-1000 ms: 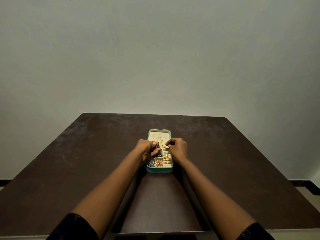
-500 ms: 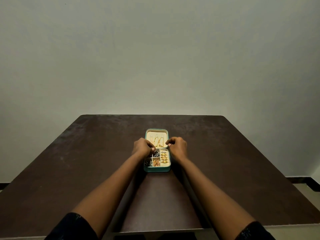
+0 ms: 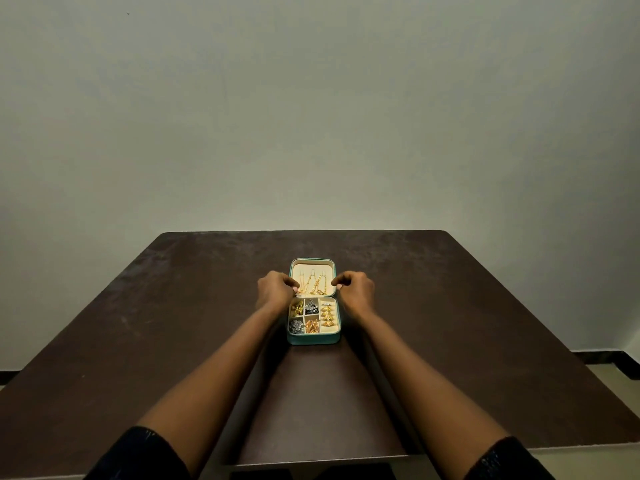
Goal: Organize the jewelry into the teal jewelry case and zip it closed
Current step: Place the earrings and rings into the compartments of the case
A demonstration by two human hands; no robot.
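Note:
The teal jewelry case (image 3: 313,339) lies open flat on the dark table, its cream lid (image 3: 312,263) on the far side. Gold chains (image 3: 313,285) hang on the lid's hooks. The base compartments hold gold earrings (image 3: 327,315), dark beaded pieces (image 3: 311,308) and other small gold items. My left hand (image 3: 277,289) has curled fingers pinching the lid's near left edge. My right hand (image 3: 355,289) pinches the lid's near right edge with thumb and fingers. The zipper pull is not visible.
The dark brown table (image 3: 173,341) stands against a plain pale wall. Its near edge runs under my forearms, and floor shows at the far right.
My left hand has left the base compartments and moved up to the lid's left edge. The right hand has stayed by the lid's right edge.

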